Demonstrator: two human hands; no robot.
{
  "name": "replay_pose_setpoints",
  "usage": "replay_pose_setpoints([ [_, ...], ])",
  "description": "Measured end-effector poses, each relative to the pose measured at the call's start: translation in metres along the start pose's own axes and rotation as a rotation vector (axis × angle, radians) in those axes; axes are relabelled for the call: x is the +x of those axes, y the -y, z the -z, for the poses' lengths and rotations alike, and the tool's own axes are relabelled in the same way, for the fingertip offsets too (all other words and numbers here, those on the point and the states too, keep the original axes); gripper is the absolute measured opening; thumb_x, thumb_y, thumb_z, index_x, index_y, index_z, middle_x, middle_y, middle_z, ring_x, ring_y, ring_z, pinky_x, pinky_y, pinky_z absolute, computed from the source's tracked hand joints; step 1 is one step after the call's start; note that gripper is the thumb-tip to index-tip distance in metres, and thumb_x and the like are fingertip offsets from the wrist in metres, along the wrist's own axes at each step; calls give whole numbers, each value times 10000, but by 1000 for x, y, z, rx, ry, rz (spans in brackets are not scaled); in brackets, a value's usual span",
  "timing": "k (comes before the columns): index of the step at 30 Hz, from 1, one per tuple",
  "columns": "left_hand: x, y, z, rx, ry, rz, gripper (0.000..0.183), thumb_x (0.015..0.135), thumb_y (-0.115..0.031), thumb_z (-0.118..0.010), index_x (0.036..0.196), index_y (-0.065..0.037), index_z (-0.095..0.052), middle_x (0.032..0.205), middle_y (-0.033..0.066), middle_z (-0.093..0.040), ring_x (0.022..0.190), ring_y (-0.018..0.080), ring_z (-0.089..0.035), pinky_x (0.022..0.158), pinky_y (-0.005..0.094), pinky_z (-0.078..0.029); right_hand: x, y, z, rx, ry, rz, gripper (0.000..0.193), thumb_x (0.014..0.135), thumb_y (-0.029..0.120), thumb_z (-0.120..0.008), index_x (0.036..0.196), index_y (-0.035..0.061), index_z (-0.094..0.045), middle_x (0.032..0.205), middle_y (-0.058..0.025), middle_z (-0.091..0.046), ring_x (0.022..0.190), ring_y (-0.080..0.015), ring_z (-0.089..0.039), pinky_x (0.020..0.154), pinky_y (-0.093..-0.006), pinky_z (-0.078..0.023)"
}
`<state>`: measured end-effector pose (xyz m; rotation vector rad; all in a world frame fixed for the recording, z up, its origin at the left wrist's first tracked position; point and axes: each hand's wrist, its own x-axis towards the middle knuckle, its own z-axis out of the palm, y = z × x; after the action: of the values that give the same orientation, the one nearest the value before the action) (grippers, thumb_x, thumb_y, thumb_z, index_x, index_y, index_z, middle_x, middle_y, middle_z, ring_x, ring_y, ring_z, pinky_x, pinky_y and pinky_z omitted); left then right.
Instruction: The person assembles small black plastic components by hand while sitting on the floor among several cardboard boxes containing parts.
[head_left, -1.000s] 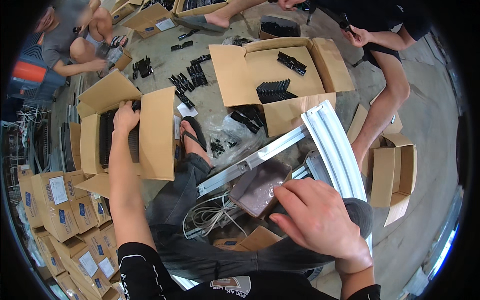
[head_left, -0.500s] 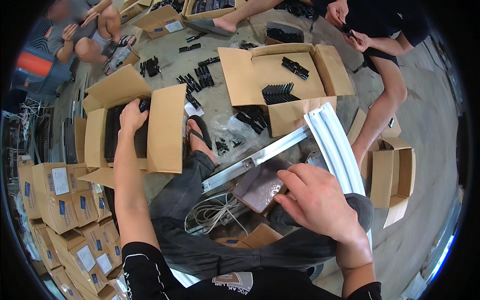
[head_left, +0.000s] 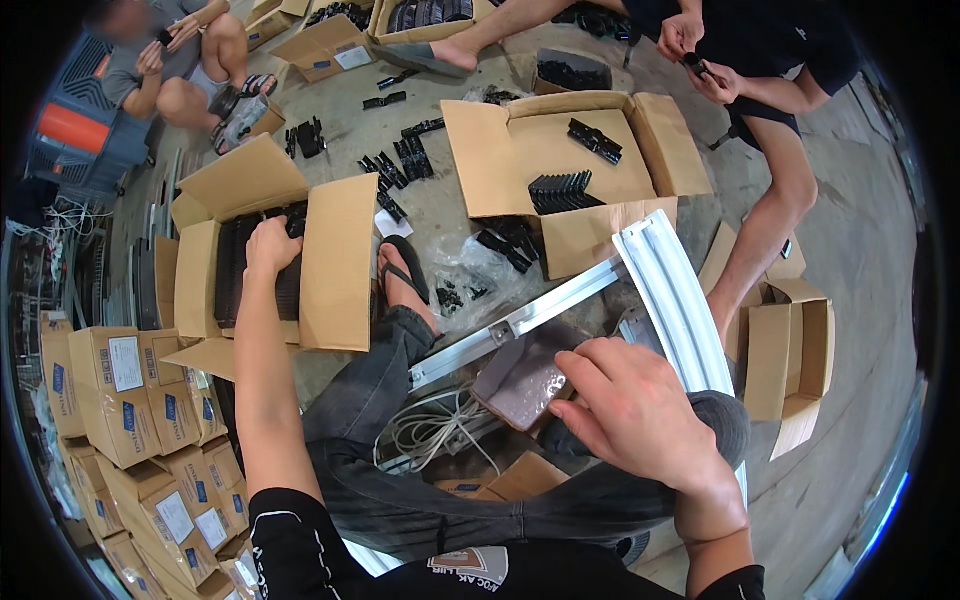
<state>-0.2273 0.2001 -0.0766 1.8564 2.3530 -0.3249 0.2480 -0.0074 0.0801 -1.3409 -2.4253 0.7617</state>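
Observation:
My left hand (head_left: 268,247) is down inside an open cardboard box (head_left: 340,275) on the left, its fingers curled at a black bracket (head_left: 292,214) near the far inner side. Its fingertips are partly hidden among the dense rows of black parts (head_left: 230,270) filling that box. My right hand (head_left: 635,405) hovers over my lap beside a small grey-lined open box (head_left: 515,385). Its fingers are bent and a gap shows between thumb and forefinger, with nothing seen between them. A pale metal rail (head_left: 670,300) lies just past that hand.
A wider open carton (head_left: 580,130) ahead holds several black brackets. More brackets (head_left: 410,157) and plastic wrap (head_left: 470,280) lie on the floor. Closed cartons (head_left: 120,400) are stacked at left. Two other people sit at far left and far right, handling small black pieces.
My left hand has shifted slightly within the box, and the black bracket by its fingers now sits lower among the other parts. My right hand has hardly moved.

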Motion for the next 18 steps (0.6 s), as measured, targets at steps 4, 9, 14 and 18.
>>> replay_pose_setpoints([
  [4,-9,4,-8,-38,-120,-47,510,769,-331,-744,1155,-8,-665,1132,225,-678,1088,381,-639,932,465,-516,-1,1,-1,-8,3,12,349,816,177,-728,1092,9,-594,984,-131,-599,871,-324,-619,759,-409,-503],
  [9,-22,6,-2,-187,-248,77,380,752,-296,-747,939,26,-671,1010,259,-685,983,417,-659,861,500,-528,-3,2,-3,-25,-45,31,321,824,184,-716,1066,13,-594,934,-120,-583,857,-308,-610,744,-409,-495],
  [14,-23,22,-12,-155,-318,8,434,749,-281,-741,1065,7,-663,1067,228,-654,1046,413,-626,897,491,-509,-4,4,-2,-38,-88,46,284,830,192,-707,1023,17,-596,873,-109,-570,835,-293,-602,728,-406,-489],
  [18,-25,23,-20,-170,-342,31,609,730,-325,-712,1279,-81,-612,1138,187,-659,1094,387,-623,936,470,-510,0,5,-7,-50,-62,47,264,831,191,-708,997,21,-594,868,-112,-572,824,-299,-603,721,-410,-491],
])
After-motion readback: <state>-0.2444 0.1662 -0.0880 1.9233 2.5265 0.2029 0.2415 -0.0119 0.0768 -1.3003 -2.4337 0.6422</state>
